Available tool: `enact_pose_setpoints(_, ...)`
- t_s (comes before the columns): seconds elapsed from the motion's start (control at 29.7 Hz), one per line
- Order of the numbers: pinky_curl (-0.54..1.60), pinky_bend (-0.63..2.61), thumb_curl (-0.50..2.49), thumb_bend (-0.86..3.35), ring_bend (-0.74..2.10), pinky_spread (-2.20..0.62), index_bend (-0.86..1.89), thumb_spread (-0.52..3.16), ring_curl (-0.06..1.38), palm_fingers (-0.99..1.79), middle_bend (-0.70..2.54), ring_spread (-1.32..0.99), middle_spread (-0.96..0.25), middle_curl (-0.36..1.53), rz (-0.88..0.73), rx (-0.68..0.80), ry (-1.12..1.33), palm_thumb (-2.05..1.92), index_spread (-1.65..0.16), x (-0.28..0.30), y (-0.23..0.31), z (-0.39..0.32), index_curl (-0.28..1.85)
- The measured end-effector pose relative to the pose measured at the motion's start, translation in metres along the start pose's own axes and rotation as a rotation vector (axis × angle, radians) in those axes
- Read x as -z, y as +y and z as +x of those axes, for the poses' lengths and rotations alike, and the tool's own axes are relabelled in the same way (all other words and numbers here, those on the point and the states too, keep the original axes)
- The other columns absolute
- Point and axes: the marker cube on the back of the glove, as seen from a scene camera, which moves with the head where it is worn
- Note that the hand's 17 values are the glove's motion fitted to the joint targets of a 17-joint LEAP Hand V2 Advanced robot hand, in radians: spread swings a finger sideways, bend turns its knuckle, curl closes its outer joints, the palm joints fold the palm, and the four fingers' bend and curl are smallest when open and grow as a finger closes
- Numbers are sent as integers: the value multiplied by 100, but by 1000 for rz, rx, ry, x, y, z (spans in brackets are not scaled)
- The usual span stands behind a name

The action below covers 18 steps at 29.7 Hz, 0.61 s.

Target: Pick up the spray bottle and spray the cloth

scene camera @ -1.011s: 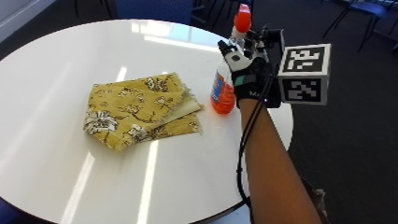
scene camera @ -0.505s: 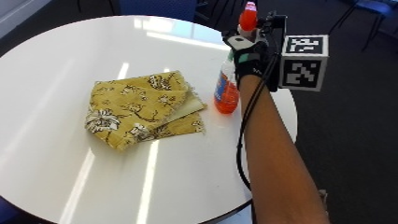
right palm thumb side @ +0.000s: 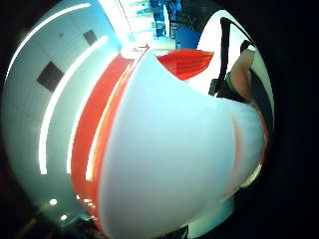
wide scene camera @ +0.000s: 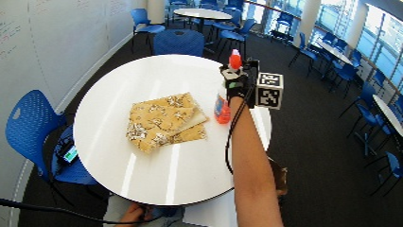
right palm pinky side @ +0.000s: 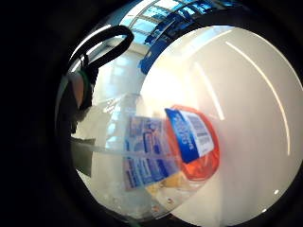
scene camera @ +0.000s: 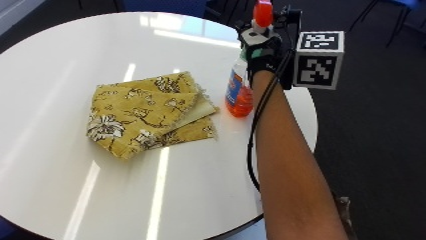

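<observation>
A clear spray bottle [scene camera: 238, 92] of orange liquid, with a red and white spray head, stands upright to the right of the cloth [scene camera: 146, 112]. My gloved right hand [scene camera: 263, 52] grips it round the neck, just under the head. Whether its base touches the white round table [scene camera: 80, 45] I cannot tell. The cloth is yellow with a flower print, folded flat, a short gap from the bottle. The wide view shows the same bottle [wide scene camera: 222, 106], hand [wide scene camera: 236, 82] and cloth [wide scene camera: 162, 120]. The palm views are filled by the bottle's labelled body [right palm pinky side: 184, 146] and its spray head [right palm thumb side: 164, 149].
The table's right edge [scene camera: 313, 115] runs close behind the bottle and my forearm. Blue chairs [wide scene camera: 31, 127] [wide scene camera: 179, 42] stand round the table on dark carpet. More tables and chairs fill the back of the room. A whiteboard wall is on the left.
The hand keeps its grip on the bottle's neck. Bottle and cloth hold the same places relative to each other; only the view has shifted slightly.
</observation>
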Motion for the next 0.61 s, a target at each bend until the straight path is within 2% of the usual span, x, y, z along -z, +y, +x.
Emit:
enact_pose_setpoints(0.2, 35, 26, 52, -3, 56, -26, 19, 72, 44, 137, 48, -24, -25, 49, 83, 75, 44, 94, -31, -2, -7, -28, 41)
enact_pose_setpoints(0.61, 38, 37, 58, -3, 61, -32, 19, 62, 46, 137, 52, -25, -26, 52, 182, 134, 84, 94, -30, 11, -11, -44, 44)
